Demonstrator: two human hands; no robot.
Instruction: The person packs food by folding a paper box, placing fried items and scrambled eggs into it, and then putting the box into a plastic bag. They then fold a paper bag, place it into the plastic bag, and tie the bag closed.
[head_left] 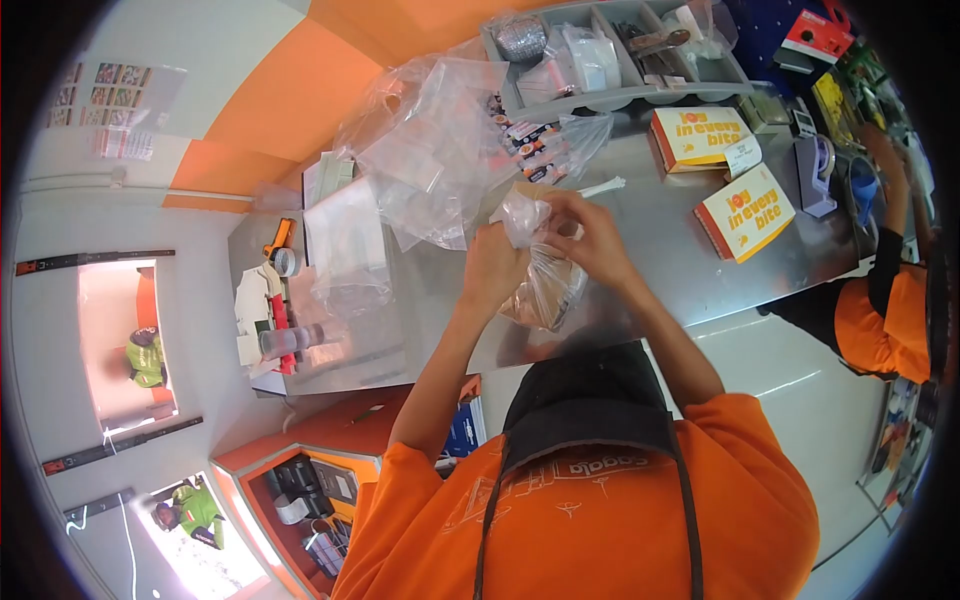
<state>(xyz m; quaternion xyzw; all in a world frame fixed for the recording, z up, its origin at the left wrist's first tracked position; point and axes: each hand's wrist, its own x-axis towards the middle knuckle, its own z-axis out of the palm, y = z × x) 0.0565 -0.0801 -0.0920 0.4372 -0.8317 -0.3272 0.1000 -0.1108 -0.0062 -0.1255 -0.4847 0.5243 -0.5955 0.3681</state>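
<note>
Pinching the bunched top of a clear plastic bag (548, 288), the left hand (493, 266) and right hand (592, 240) hold it over the middle of the shiny tabletop (665, 262). Something brown sits inside the bag. A pile of clear bags (430, 150) lies far left. Two yellow boxes (745, 210) lie to the right.

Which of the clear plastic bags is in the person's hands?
The small bag with brown contents, gripped at its top by left hand and right hand; the other bags lie heaped on the counter.
</note>
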